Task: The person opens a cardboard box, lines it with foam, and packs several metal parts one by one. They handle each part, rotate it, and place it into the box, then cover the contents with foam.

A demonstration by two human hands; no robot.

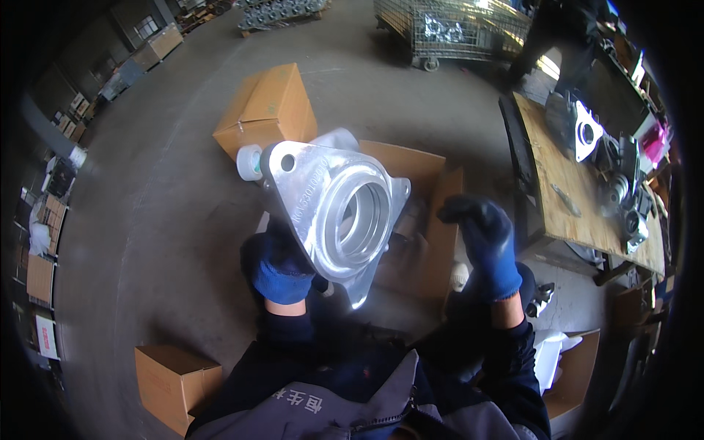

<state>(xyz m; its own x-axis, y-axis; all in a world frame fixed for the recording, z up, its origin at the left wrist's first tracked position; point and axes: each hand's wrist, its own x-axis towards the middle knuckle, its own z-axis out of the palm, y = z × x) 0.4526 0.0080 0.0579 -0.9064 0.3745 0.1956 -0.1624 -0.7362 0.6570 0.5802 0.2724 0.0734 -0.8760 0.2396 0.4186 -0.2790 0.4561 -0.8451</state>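
"Your left hand (277, 273) is clamped on the silver metal casting (326, 220) at its lower left edge, the fingers mostly hidden behind it. You have it raised in front of you, its round bore facing you."

"And your right hand (480, 238) is well apart from it, by the right wall of an open carton (438, 253). Its fingers are curled; I can't tell whether they meet the thumb."

"That carton stands below the casting. Beyond it, to your left, there's a closed carton (268, 110) on the floor (147, 279)."

"On your right, the wooden desk (539, 147) carries a flanged metal part (581, 150)."

"Farthest from you is a wheeled wire cage (440, 33), with a person in dark clothes (572, 33) near it."
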